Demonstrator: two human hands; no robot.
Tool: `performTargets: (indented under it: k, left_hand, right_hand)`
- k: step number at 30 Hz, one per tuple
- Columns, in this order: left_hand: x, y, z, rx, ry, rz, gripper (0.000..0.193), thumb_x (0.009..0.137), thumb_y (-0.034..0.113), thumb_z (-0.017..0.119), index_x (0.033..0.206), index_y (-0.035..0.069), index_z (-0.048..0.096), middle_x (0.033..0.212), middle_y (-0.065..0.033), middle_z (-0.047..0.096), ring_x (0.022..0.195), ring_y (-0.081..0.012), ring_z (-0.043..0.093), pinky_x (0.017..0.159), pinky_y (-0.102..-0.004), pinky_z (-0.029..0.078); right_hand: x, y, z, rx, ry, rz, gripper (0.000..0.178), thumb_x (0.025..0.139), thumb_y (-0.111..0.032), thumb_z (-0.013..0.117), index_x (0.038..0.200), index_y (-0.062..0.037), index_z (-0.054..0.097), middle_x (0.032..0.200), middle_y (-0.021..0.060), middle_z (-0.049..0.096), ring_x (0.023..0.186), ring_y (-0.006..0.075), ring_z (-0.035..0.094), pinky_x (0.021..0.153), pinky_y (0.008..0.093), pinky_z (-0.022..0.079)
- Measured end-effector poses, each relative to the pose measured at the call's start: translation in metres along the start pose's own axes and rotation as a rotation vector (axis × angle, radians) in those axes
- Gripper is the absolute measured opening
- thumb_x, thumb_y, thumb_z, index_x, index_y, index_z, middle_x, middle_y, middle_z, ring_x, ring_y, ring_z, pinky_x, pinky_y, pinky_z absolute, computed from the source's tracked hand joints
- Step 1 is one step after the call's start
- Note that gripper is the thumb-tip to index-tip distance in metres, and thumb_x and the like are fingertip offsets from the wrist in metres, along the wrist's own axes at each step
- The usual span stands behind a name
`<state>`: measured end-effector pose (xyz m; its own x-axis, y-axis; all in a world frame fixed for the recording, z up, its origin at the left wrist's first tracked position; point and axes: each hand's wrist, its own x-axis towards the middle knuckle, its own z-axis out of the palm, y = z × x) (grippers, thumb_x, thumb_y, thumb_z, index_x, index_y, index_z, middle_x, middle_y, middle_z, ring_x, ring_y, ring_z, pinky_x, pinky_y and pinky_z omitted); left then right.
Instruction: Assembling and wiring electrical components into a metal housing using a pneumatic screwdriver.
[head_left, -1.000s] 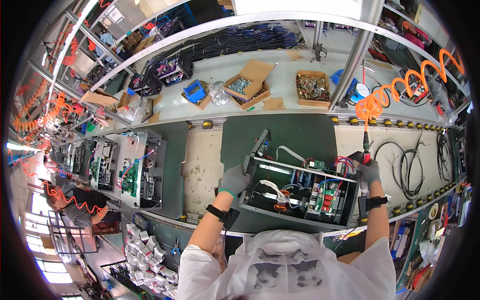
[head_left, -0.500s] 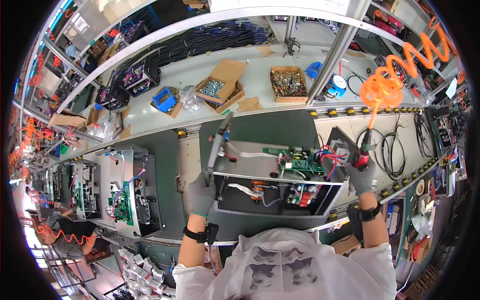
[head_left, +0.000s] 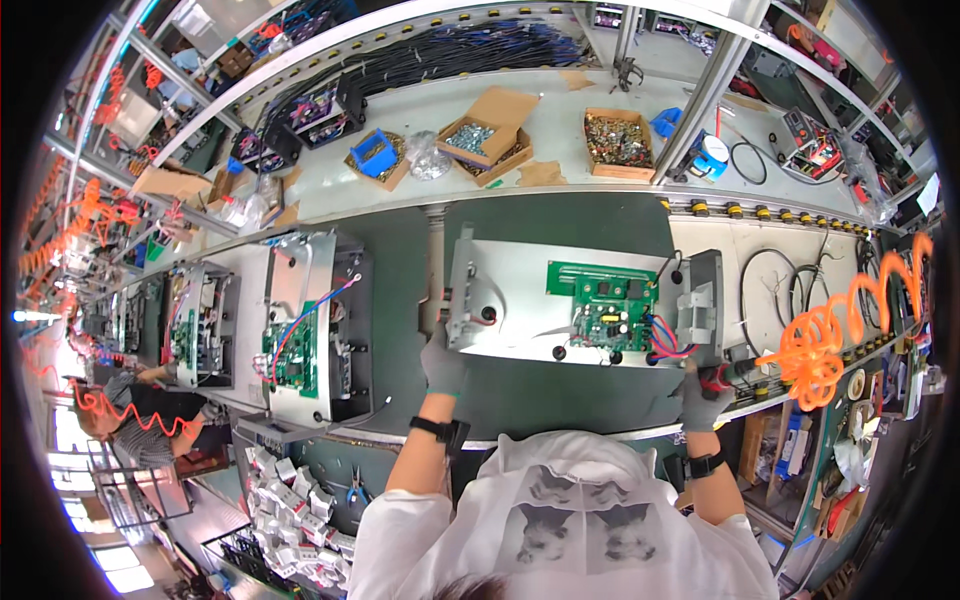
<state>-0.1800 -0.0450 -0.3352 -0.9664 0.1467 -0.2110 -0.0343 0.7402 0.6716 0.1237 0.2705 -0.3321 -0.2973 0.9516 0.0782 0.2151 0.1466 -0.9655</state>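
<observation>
A: Where was the chassis positioned?
B: The open metal chassis lay over the dark green mat, directly in front of the operator. A green circuit board was mounted on the right half of its silver plate. Red and blue leads ran beside the board, near the grey end panel.

A: State the condition of the left hand.
B: The gloved left hand was at the near left corner of the chassis. Its fingertips were partly hidden; whether they pinched the edge could not be told.

A: And the right hand?
B: The gloved right hand was closed around a red hand-held driver, just beside the near right corner. An orange coiled hose extended rightward from the driver.

A: Which items surrounded the work?
B: A second chassis stood to the left. Beyond the mat, a cardboard box held small metal parts.
</observation>
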Motion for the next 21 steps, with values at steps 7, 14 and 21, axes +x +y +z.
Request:
performTargets:
  k: [7,14,21]
  left_hand:
    - [-0.014,0.02,-0.004,-0.098,0.065,-0.001,0.07,0.068,-0.003,0.056,0.136,0.011,0.044,0.109,-0.0215,0.063,0.105,-0.0354,0.059,0.087,-0.0362,0.047]
    - [-0.013,0.04,-0.015,0.242,0.087,0.087,0.048,0.072,0.006,0.058,0.119,0.015,0.056,0.101,-0.0171,0.065,0.096,-0.0375,0.06,0.081,-0.0444,0.049]
    - [-0.009,0.091,-0.022,0.176,0.296,-0.034,0.043,0.073,0.014,0.063,0.116,0.013,0.059,0.102,-0.0114,0.067,0.095,-0.0312,0.063,0.082,-0.0402,0.05]
  right_hand:
    - [0.014,-0.033,0.005,-0.017,-0.008,-0.154,0.025,0.073,-0.006,0.077,0.085,-0.0048,0.054,0.067,0.0027,0.056,0.054,0.0113,0.054,0.05,0.0259,0.045]
    - [0.084,-0.082,0.026,-0.04,-0.107,-0.174,0.034,0.07,-0.009,0.076,0.099,-0.0012,0.06,0.082,0.0032,0.061,0.073,0.0112,0.054,0.068,0.0287,0.047]
    - [0.153,-0.138,0.066,-0.463,-0.14,-0.177,0.041,0.063,-0.025,0.073,0.098,-0.0064,0.064,0.093,0.0141,0.067,0.085,0.0291,0.065,0.077,0.0379,0.049]
